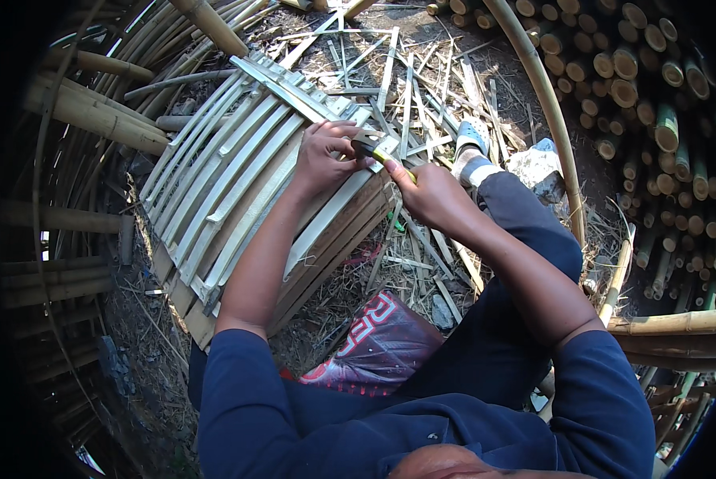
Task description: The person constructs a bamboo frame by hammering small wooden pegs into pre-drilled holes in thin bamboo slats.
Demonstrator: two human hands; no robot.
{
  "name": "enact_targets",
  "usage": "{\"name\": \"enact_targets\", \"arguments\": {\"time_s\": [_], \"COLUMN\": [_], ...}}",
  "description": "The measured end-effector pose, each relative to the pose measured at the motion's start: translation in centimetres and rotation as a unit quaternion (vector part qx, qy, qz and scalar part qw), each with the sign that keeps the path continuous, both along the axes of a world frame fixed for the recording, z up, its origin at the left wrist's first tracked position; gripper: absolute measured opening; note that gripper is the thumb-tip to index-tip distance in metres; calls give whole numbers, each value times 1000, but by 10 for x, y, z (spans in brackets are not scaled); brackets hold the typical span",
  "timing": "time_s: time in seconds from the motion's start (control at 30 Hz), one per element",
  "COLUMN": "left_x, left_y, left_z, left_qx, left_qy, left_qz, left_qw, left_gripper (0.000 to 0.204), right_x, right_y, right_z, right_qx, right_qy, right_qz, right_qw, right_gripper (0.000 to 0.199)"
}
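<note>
My right hand (pixel 430 191) is wrapped round the yellow-green handle of a hammer (pixel 382 153). The hammer's dark head lies close to the fingertips of my left hand (pixel 324 156), over the corner of a slatted bamboo panel (pixel 238 180). The fingers of my left hand are curled in a pinch; whatever is between them is too small or hidden to name. Long pale strips run side by side along the panel, and a crosspiece (pixel 282 88) spans their far ends. Brown wooden boards (pixel 338 231) support the panel underneath.
Bamboo scraps and shavings (pixel 390 72) litter the ground ahead. A large stack of cut bamboo poles (pixel 625 88) fills the right side, with a curved pole (pixel 545 96) before it. Thick bamboo posts (pixel 94 112) stand at left. A pale rock (pixel 537 169) sits beside my foot.
</note>
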State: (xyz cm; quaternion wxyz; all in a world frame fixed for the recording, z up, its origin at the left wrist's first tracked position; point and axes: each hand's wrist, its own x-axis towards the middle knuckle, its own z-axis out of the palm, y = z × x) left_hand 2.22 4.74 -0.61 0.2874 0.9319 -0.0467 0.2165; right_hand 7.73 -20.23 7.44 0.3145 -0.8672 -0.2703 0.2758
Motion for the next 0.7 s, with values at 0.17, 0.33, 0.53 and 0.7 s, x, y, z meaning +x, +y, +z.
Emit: {"name": "enact_targets", "arguments": {"time_s": [0.17,0.33,0.53,0.7], "left_x": [-2,-1,2,-1], "left_y": [-5,-4,-7,-7], "left_z": [10,13,17,20], "left_qx": [-1,-35,-50,-42], "left_qy": [13,14,47,53], "left_qz": [-6,-18,-17,-7], "left_qw": [1000,999,997,998], "left_gripper": [21,19,13,12], "right_x": [42,115,181,221], "right_y": [-19,-101,-149,-104], "right_z": [47,92,-22,-108], "right_qx": [-20,-67,-92,-104], "right_qy": [-10,-161,-159,-112], "right_qz": [-28,-68,-101,89], "right_qw": [999,982,978,984], "right_gripper": [76,53,41,26]}}
